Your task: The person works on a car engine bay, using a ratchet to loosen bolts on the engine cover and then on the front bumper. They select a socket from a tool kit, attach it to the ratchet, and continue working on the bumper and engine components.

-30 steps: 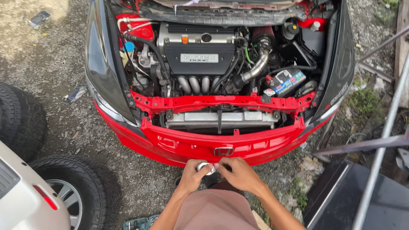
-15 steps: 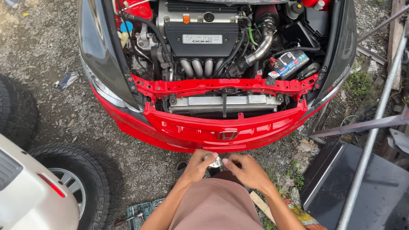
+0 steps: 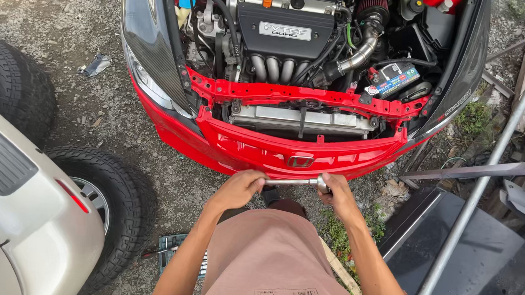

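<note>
Head view: left hand (image 3: 240, 188) and right hand (image 3: 335, 192) both grip a ratchet wrench (image 3: 293, 181) near the red bumper (image 3: 262, 150), apparently being readied for use.

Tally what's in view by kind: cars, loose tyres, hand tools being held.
Cars: 2, the red car and the silver car
Loose tyres: 2, near tyre, far tyre
Held tools: 1, ratchet wrench between left hand and right hand
Total: 5

ratchet (image 3: 290, 181) ends hidden, windscreen cut off
</note>
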